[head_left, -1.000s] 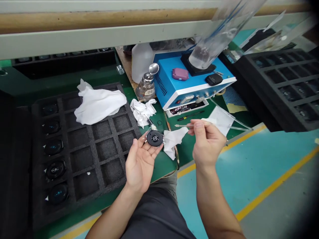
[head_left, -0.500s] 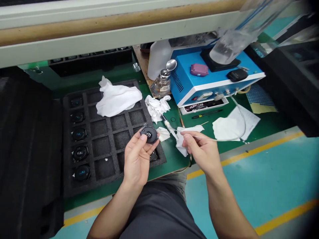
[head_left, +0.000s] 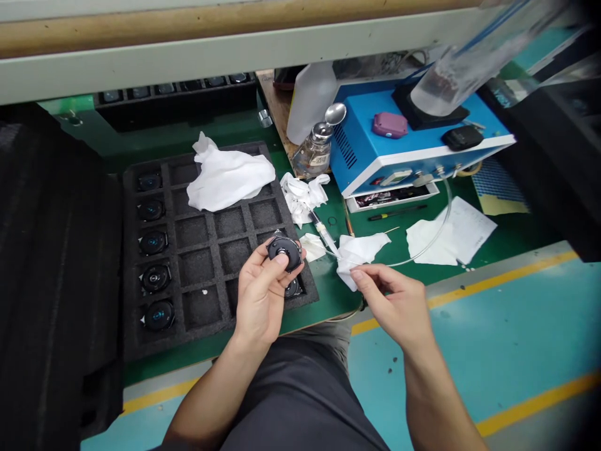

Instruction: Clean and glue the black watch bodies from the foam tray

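Observation:
My left hand (head_left: pixel 260 297) holds a round black watch body (head_left: pixel 285 250) between thumb and fingers, with the thumb over its middle. The right edge of the foam tray (head_left: pixel 188 341) lies beneath it. Thumb and forefinger of my right hand (head_left: pixel 394 304) are pinched on the lower corner of a white wipe (head_left: pixel 364 248) on the green bench. Beside that wipe lies a syringe (head_left: pixel 323 232), its tip at the cloth. A clear thin tube (head_left: pixel 429 247) curves from the blue box and passes behind my right fingers.
Several watch bodies (head_left: pixel 154 277) sit in the tray's left column. Another white cloth (head_left: pixel 230 178) covers some cells. Behind stand a glass pump bottle (head_left: pixel 314 153) and a blue box (head_left: pixel 366 125) with a clear cylinder (head_left: pixel 436 88) on top. Crumpled tissue (head_left: pixel 303 195) and paper (head_left: pixel 469 232) lie around.
My right hand has let go of the thin tube and moved down onto the wipe's corner. My left thumb has shifted over the watch body's centre. The view has tilted slightly.

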### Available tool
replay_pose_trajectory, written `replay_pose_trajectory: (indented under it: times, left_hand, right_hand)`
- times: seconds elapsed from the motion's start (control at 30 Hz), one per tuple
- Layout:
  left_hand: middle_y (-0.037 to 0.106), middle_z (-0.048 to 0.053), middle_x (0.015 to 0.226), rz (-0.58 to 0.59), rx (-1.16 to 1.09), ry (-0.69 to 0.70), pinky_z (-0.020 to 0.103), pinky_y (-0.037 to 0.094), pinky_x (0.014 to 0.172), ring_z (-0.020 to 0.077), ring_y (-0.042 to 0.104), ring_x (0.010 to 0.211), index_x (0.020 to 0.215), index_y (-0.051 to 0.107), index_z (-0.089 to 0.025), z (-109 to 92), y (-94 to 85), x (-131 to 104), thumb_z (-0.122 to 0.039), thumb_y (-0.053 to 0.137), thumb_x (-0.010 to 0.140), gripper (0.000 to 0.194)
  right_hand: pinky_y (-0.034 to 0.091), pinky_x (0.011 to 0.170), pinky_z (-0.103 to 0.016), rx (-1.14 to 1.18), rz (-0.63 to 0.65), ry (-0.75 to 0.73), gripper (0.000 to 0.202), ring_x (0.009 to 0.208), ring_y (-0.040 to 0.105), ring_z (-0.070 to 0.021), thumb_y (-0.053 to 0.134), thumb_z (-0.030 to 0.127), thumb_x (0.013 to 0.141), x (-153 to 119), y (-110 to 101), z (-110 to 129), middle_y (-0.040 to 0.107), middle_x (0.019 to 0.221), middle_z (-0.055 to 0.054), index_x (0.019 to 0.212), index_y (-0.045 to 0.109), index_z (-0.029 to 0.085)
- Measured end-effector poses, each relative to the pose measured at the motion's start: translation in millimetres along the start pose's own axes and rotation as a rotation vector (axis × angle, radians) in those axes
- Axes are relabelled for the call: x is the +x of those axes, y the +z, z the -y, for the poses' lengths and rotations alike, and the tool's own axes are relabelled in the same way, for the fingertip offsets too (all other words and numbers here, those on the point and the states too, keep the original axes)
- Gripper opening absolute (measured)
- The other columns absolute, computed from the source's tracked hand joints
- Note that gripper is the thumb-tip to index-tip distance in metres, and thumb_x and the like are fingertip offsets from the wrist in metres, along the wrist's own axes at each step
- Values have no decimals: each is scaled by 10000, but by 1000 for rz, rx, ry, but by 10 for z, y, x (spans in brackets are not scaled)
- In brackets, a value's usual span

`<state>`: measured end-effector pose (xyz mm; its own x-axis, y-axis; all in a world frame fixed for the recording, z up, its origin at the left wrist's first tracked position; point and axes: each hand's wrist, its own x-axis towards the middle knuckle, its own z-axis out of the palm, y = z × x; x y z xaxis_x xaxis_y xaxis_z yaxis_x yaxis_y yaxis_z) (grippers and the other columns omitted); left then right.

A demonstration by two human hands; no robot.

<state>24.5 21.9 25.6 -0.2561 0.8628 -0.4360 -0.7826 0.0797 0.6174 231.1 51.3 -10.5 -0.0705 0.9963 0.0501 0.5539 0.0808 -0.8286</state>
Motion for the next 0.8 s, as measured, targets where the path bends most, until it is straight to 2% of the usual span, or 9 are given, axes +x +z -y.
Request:
replay_pose_trajectory:
  times: [0.2,0.33,0.43,0.5,0.63,0.7,0.8]
  left_hand:
    - [784,61,1007,8,8,-9,415,551,990,232,766,950,1020,685,-189,10,-9,13,-204,813,762,288]
    - [787,61,1020,22,12,33,384,562,966,216,760,939,1008,705,-196,7,2,22,-184,824,755,280]
    - [778,22,965,13,20,97,363,567,968,185,750,907,981,730,-212,0,2,16,-179,833,756,250]
    - [769,8,930,-6,38,131,374,563,986,178,742,888,974,742,-219,-4,-6,7,-189,842,757,241]
    - [765,16,947,-74,93,213,369,548,996,189,734,909,979,758,-215,-2,-17,-4,-211,878,729,277]
    - [764,19,947,-73,95,228,346,553,968,197,742,915,985,763,-215,-3,-16,3,-221,888,723,290]
    - [767,22,931,-52,93,220,301,560,920,198,753,928,1019,767,-222,-4,-24,28,-227,901,712,335]
  right_hand:
    - [485,534,-274,-47,-67,-108,192,560,591,-135,691,383,906,47,51,21,723,730,-16,858,764,212]
    - [510,623,-294,-137,-176,-350,116,635,613,-145,651,278,941,252,150,173,737,809,-25,918,748,218]
    - [529,746,-354,-307,-129,-456,146,805,671,-207,599,246,962,454,240,258,757,909,-61,995,734,202]
    - [507,712,-369,-470,-23,-385,187,863,686,-248,615,253,946,554,292,280,766,959,-78,1086,720,187]
    - [356,557,-309,-704,133,-184,308,776,688,-258,682,299,894,630,349,284,769,908,-62,1188,699,209]
    - [323,556,-300,-705,134,-160,298,743,683,-242,657,304,896,644,342,292,757,856,-52,1177,706,220]
    - [378,601,-314,-565,84,-154,299,724,676,-215,611,310,903,693,290,326,747,839,-33,1176,698,223]
